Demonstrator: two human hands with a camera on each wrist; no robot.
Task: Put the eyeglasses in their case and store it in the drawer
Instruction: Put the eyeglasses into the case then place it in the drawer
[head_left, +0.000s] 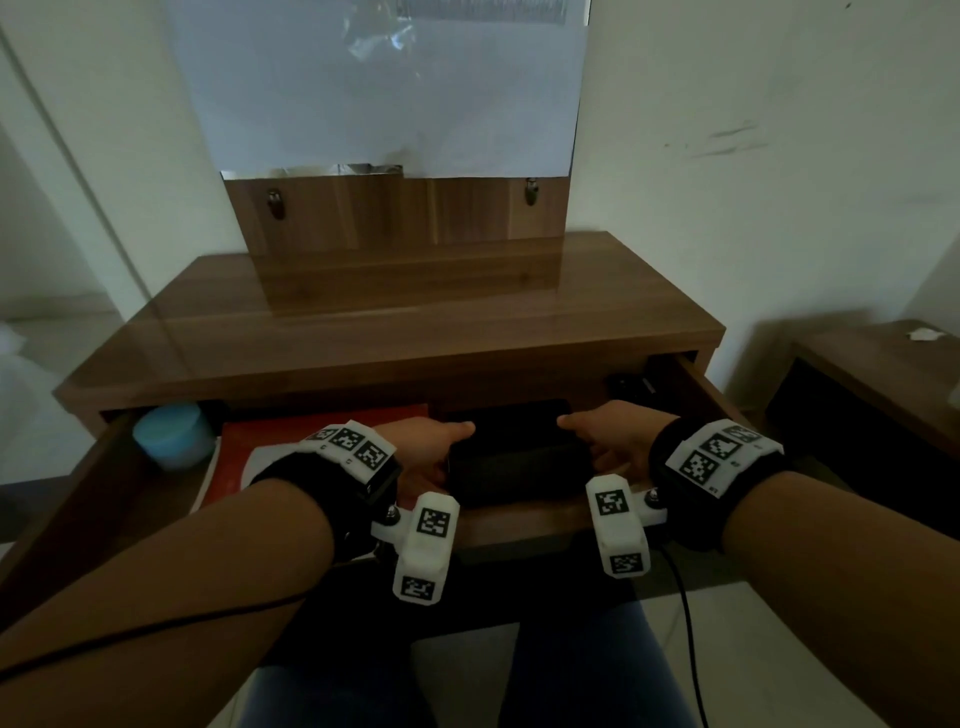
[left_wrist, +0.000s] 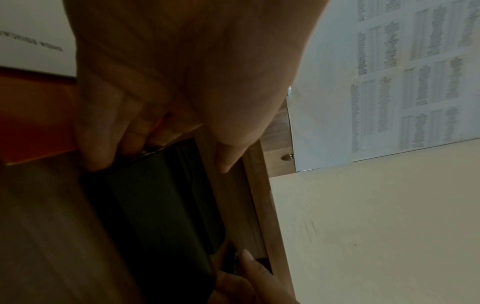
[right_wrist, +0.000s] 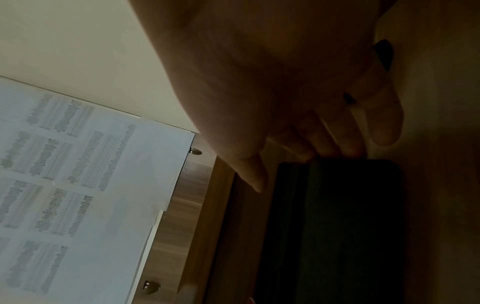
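Note:
A black eyeglass case (head_left: 519, 470) lies lengthwise in the open drawer (head_left: 519, 525), just behind its front panel. My left hand (head_left: 431, 452) is at the case's left end and my right hand (head_left: 608, 441) at its right end. In the left wrist view, the fingertips (left_wrist: 98, 156) touch the end of the case (left_wrist: 161, 205) while the thumb stands clear of it. The right wrist view shows the same: fairly straight fingers (right_wrist: 350, 148) against the end of the case (right_wrist: 337, 226), thumb apart. The eyeglasses are not visible.
A pale blue tub (head_left: 174, 436) sits at the drawer's left back. A red folder (head_left: 311, 431) with white paper lies beside the left hand. A small dark item (head_left: 631, 387) is at the drawer's back right. A paper-covered mirror (head_left: 379, 83) stands on the desk top (head_left: 389, 332).

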